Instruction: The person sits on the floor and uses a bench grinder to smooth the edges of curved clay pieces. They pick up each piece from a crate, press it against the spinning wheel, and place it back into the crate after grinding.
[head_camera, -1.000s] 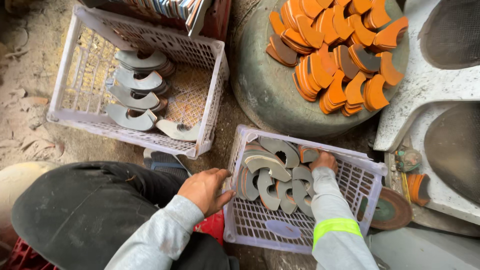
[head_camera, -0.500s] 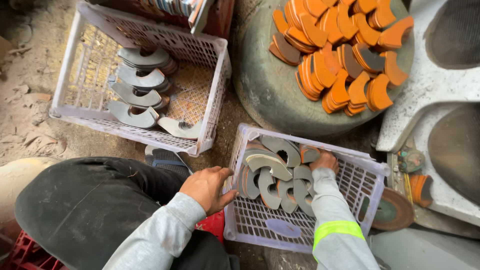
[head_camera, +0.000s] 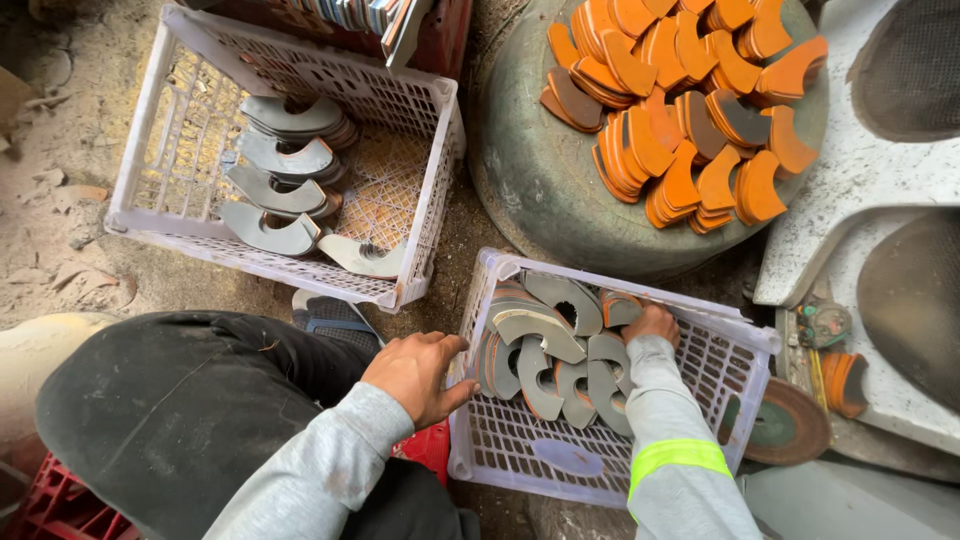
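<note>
The left hand (head_camera: 418, 372) is laid open against the white crate (head_camera: 742, 335) wall at 9 o'clock. The right hand (head_camera: 652, 322) is pressed among grey curved pieces (head_camera: 545, 335); its grip cannot be told.

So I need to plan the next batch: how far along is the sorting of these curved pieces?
Done: grey pieces lie in neat stacks in the far crate. In hand: the right hand is on an orange piece in the near crate, which holds a jumble of grey ones; the left hand rests on its rim. Left: a big pile of orange pieces on the round stone.
</note>
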